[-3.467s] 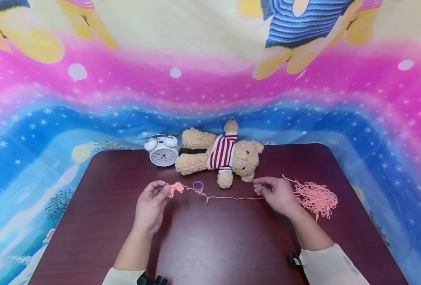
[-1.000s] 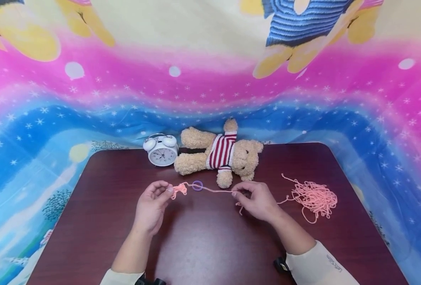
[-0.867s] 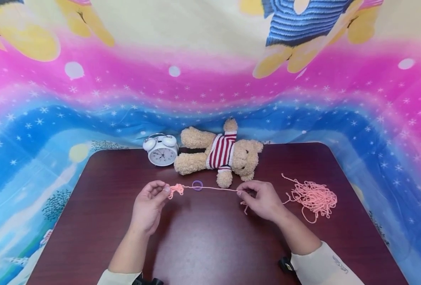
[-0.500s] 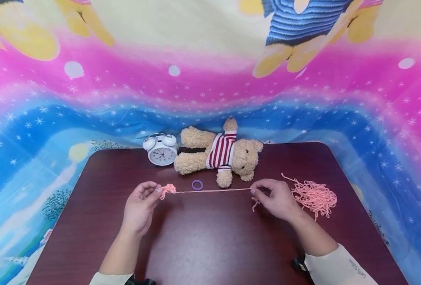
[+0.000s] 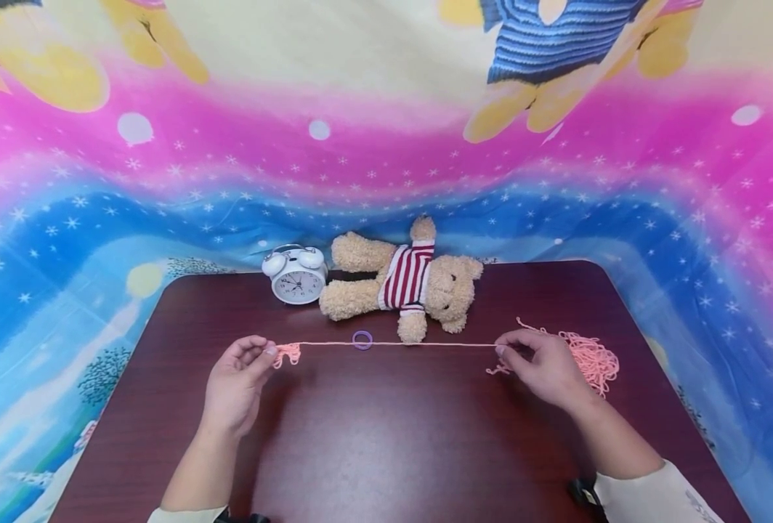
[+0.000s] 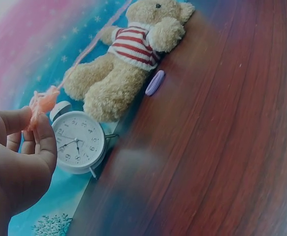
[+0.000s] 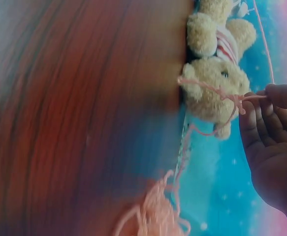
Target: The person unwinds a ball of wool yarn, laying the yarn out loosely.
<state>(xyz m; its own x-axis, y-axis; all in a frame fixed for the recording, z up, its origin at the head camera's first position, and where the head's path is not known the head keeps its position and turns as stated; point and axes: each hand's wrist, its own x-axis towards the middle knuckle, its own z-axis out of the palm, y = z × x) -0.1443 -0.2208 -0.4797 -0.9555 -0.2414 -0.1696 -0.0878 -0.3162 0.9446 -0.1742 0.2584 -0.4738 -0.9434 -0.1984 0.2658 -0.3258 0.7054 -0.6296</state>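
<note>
Both hands hold one length of peach yarn (image 5: pixel 334 343), drawn out straight above the table. My left hand (image 5: pixel 237 385) pinches a small looped bunch of that yarn (image 5: pixel 287 354) between thumb and fingertips; in the left wrist view the bunch (image 6: pixel 44 102) overlaps the clock. Over on the right, thumb and index finger of my right hand (image 5: pixel 550 369) pinch the strand, and a knotted tail (image 7: pixel 207 86) dangles from the fingertips. Another strand runs from there to a loose yarn heap (image 5: pixel 596 363), partly hidden behind the right hand in the head view.
A purple ring (image 5: pixel 362 340) lies on the dark red table (image 5: pixel 373 450), crossed by the strand in the head view. Behind are a white alarm clock (image 5: pixel 298 280) and a teddy bear (image 5: pixel 452 290) in a striped shirt, lying sideways. A printed cloth (image 5: pixel 373 156) hangs beyond the table.
My hands have moved apart, left hand leftward and right hand rightward, both keeping their pinch. The strand between them has grown longer and straighter. Clock, bear and ring stay put.
</note>
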